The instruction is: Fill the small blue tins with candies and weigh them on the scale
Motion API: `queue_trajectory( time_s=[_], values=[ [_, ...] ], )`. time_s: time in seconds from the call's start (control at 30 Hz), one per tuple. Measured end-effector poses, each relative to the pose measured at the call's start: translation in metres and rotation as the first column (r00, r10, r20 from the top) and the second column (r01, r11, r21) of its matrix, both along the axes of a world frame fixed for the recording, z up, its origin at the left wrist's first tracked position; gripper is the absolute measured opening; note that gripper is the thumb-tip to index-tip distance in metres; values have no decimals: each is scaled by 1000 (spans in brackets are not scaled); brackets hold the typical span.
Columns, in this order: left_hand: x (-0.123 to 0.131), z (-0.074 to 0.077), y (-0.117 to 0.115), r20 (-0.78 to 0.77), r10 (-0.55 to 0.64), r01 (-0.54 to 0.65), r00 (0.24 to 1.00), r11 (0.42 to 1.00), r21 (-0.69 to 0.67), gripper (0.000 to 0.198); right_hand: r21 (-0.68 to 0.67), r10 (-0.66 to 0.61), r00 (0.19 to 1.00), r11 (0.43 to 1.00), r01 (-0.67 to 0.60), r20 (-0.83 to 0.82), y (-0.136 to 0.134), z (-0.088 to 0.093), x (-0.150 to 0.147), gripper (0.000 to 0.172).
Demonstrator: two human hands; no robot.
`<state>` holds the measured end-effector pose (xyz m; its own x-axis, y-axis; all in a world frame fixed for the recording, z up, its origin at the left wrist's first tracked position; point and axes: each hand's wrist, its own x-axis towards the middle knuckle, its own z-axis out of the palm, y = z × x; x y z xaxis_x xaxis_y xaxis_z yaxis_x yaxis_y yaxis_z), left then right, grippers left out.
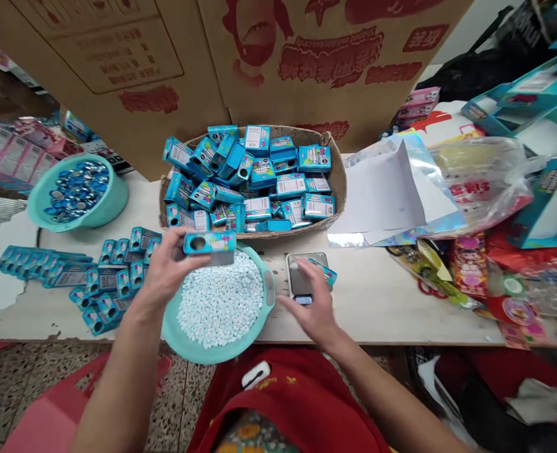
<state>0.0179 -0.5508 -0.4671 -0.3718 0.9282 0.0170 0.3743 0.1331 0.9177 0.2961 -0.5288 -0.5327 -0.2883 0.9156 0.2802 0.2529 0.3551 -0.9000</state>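
My left hand (167,267) is closed on a small blue box (209,244) with a round hole in its face, held over the turquoise bowl (269,288) of small white candies (221,302). To the right of the bowl, my right hand (313,302) hovers with thumb and fingers apart, partly over a small scale (301,277). Another blue box (323,272) lies at the scale, just beyond my right fingers and partly hidden by them. Behind both hands, a cut-down carton (339,182) holds several blue boxes.
At left stands a turquoise bowl (112,201) of blue and silver pieces. Nearer, several blue boxes with holes (112,277) stand in rows. A large cardboard box (259,75) rises behind. Paper sheets (382,195) and plastic-wrapped items (481,182) cover the right side.
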Motion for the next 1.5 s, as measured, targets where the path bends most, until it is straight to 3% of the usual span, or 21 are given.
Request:
queue_trajectory(
  time_s=[0.07, 0.13, 0.17, 0.23, 0.27, 0.33, 0.4, 0.47, 0.57, 0.63, 0.7, 0.8, 0.9, 0.97, 1.03, 1.13, 1.3, 1.5],
  values=[
    [27, -13, -32, 108, -61, 71, 992, 993, -91, 46, -227, 204, 972, 947, -226, -114, -9, 5, -27, 75],
    [39, -40, -60, 143, -39, 60, 989, 987, -147, 39, -420, 292, 929, 831, -364, -227, -22, 4, -46, 59],
    [39, -57, -72, 92, 30, -15, 995, 987, -157, 39, -480, 307, 917, 783, -395, -254, -29, 2, -52, 52],
    [30, -97, -89, -169, 200, -232, 965, 953, -196, 45, -541, 330, 907, 728, -421, -261, -42, -3, -54, 46],
    [24, -116, -95, -339, 233, -322, 912, 917, -237, 48, -548, 348, 901, 715, -434, -260, -48, -6, -52, 47],
    [15, -149, -97, -592, 189, -447, 784, 834, -325, 54, -547, 383, 883, 693, -470, -273, -56, -9, -46, 50],
    [14, -168, -90, -665, 152, -514, 731, 764, -390, 56, -552, 388, 877, 682, -480, -285, -59, -10, -40, 48],
    [22, -175, -77, -618, 201, -540, 760, 725, -428, 55, -545, 379, 892, 706, -452, -249, -57, -9, -37, 42],
    [39, -171, -58, -309, 408, -510, 859, 738, -443, 49, -476, 352, 929, 802, -361, -111, -52, -10, -37, 33],
    [49, -166, -51, -2, 531, -480, 847, 764, -431, 43, -430, 332, 943, 846, -315, -38, -48, -10, -38, 32],
    [54, -161, -49, 213, 585, -464, 782, 776, -426, 41, -408, 324, 946, 863, -298, -5, -45, -10, -38, 35],
    [52, -146, -51, 394, 599, -442, 697, 791, -423, 41, -344, 311, 950, 896, -280, 36, -38, -6, -39, 35],
    [46, -114, -53, 624, 571, -416, 534, 820, -394, 36, -222, 307, 948, 933, -283, 81, -31, -1, -46, 29],
    [44, -87, -54, 749, 480, -404, 457, 862, -305, 33, -149, 323, 940, 941, -305, 112, -29, 0, -56, 27],
    [45, -62, -54, 819, 370, -419, 438, 890, -178, 29, -99, 343, 927, 939, -331, 153, -30, 0, -67, 25],
    [50, -39, -54, 835, 311, -510, 455, 859, -42, 24, -51, 366, 903, 930, -365, 224, -34, -1, -85, 25],
    [49, -35, -54, 807, 319, -607, 497, 792, 60, 19, -19, 387, 869, 916, -401, 309, -37, 0, -98, 30],
    [45, -32, -54, 750, 355, -605, 558, 792, 75, 22, -20, 430, 844, 894, -448, 320, -33, 7, -101, 33]
  ],
)
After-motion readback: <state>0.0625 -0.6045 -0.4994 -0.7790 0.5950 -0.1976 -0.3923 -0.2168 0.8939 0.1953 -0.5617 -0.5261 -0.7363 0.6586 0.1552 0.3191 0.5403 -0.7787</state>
